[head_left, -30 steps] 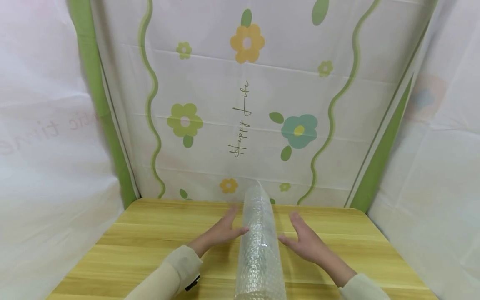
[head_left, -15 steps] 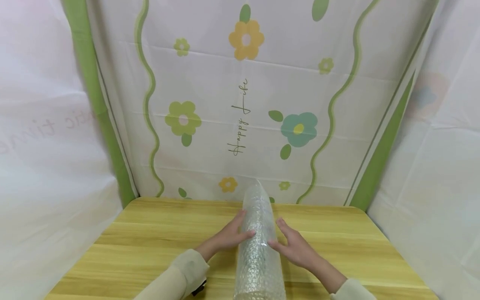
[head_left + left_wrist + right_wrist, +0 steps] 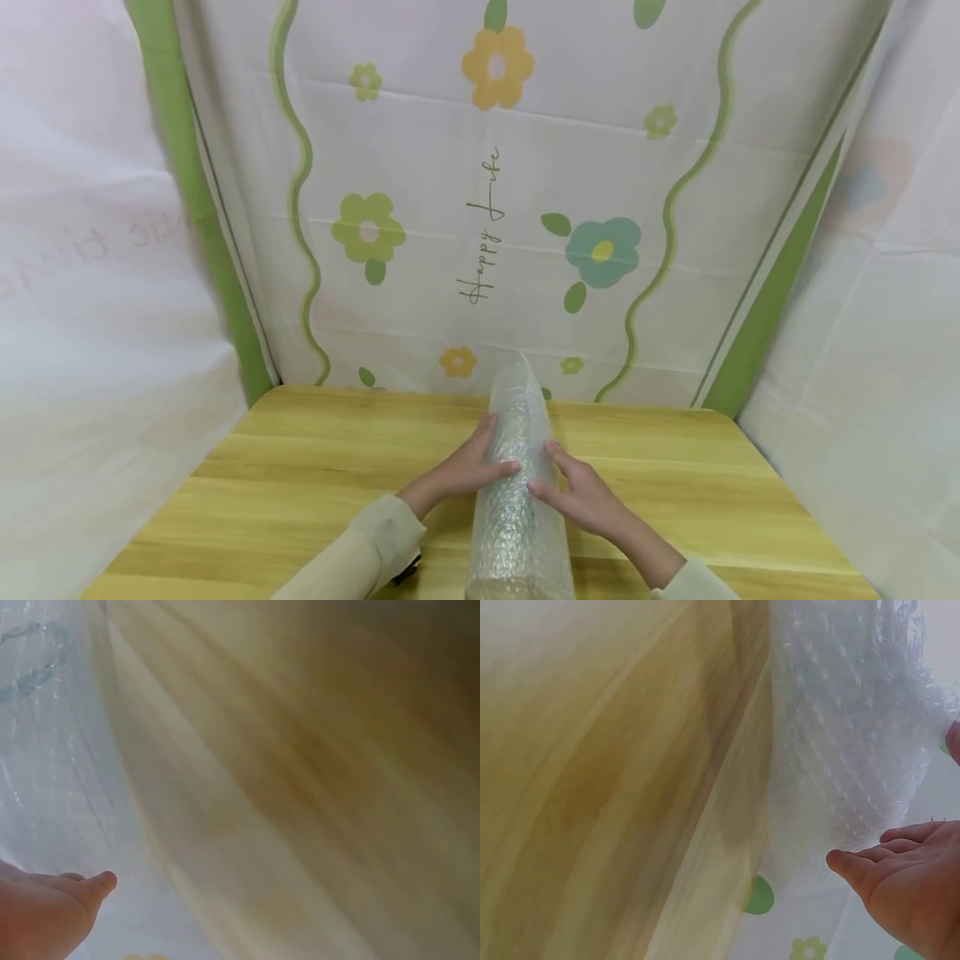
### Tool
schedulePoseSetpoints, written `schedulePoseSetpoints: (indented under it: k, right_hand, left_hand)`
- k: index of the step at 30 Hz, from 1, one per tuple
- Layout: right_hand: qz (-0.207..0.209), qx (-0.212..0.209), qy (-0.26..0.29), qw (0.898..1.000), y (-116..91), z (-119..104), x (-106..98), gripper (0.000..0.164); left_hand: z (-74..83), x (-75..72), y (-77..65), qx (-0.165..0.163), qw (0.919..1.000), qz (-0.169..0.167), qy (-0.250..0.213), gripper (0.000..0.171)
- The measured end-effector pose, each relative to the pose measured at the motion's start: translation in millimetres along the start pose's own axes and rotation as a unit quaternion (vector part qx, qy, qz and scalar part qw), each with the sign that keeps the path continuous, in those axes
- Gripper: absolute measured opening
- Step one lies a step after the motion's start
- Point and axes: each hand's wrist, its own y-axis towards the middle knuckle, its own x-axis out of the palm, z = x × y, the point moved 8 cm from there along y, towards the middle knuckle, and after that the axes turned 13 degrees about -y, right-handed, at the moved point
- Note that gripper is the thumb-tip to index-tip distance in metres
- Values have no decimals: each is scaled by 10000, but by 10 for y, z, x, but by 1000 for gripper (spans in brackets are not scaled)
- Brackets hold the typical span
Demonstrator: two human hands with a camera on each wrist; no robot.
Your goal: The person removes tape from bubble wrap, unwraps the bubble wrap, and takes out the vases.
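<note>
A long roll of clear bubble wrap [image 3: 513,533] runs from the front of the wooden table [image 3: 337,450] toward the back cloth. Its far end narrows to a loose, pointed flap. My left hand [image 3: 468,462] touches the roll's left side, with the thumb reaching over its upper surface. On the opposite side, my right hand [image 3: 585,496] touches it with thumb and fingers spread. In the right wrist view, extended fingertips lie right at the bubble wrap [image 3: 840,735]. The left wrist view shows part of the left hand [image 3: 49,911] beside the translucent plastic.
A white cloth [image 3: 420,158] printed with flowers and "Happy Life" hangs behind the table. More white cloth encloses the left side [image 3: 97,375] and right side [image 3: 870,375]. Green strips mark both back corners.
Both hands have moved inward from beside the roll until they touch it from either side. The roll stays in about the same place, and the head view has shifted slightly.
</note>
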Motion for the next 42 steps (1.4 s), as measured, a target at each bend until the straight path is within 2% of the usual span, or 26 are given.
schedulePoseSetpoints:
  k: [6,12,17,33,42]
  right_hand:
    - [-21,-61,-150,9999,50,-24,-12,80]
    - [-267,203,-191,9993,89,-58,12,95]
    - [-456,250,-234,9984,102,-90,41,101]
    - [-512,313,-417,9973,93,-76,80,85]
    - [-449,1,-882,9951,102,-119,37,82]
  left_hand:
    - [24,-30,49,-118,9996,-166,203,101]
    - [58,-65,59,-183,9989,-324,282,102]
    - [69,-65,30,-302,9982,-390,348,102]
    - [84,-21,-34,-541,9952,-575,580,103]
    - [46,-9,-26,-618,9939,-659,625,103]
